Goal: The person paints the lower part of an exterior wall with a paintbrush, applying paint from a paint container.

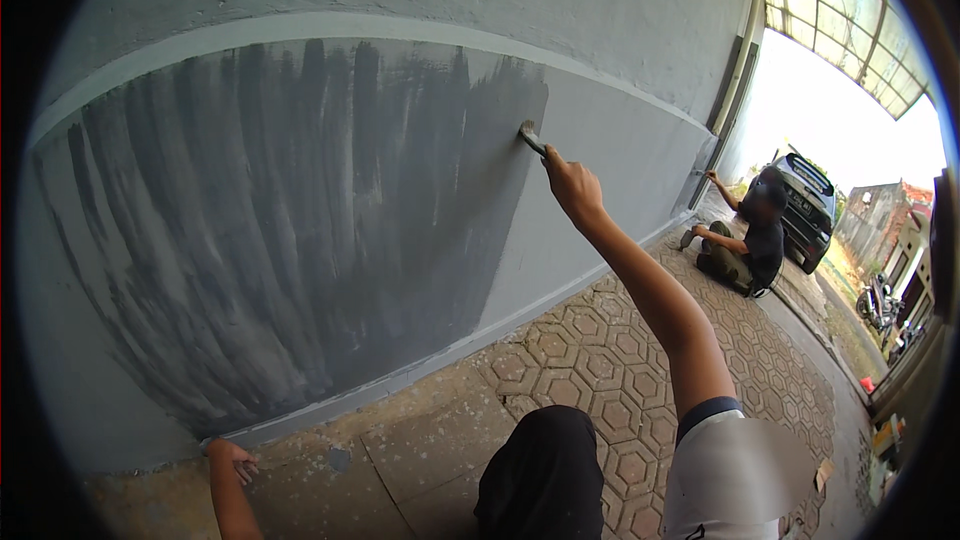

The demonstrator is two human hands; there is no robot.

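My right hand point(573, 185), at the end of an outstretched arm, is closed round the handle of a paintbrush point(532, 138). The brush's bristles touch the wall near the right edge of a dark grey painted patch point(340, 210). Long streaks, mostly running up and down, mark this patch, and lighter grey wall point(580, 140) lies to its right. Low at the left, my left hand point(232, 457) rests at the foot of the wall by the floor. Its fingers are apart, and I see nothing held in them.
A pale raised band point(400, 28) crosses the wall above the patch. Hexagonal paving point(640, 380) and flat slabs point(430, 450) make up the floor. Farther right, another person point(750, 235) sits by the wall, one arm raised to it. Beyond are a parked car point(808, 202) and a motorcycle point(878, 302).
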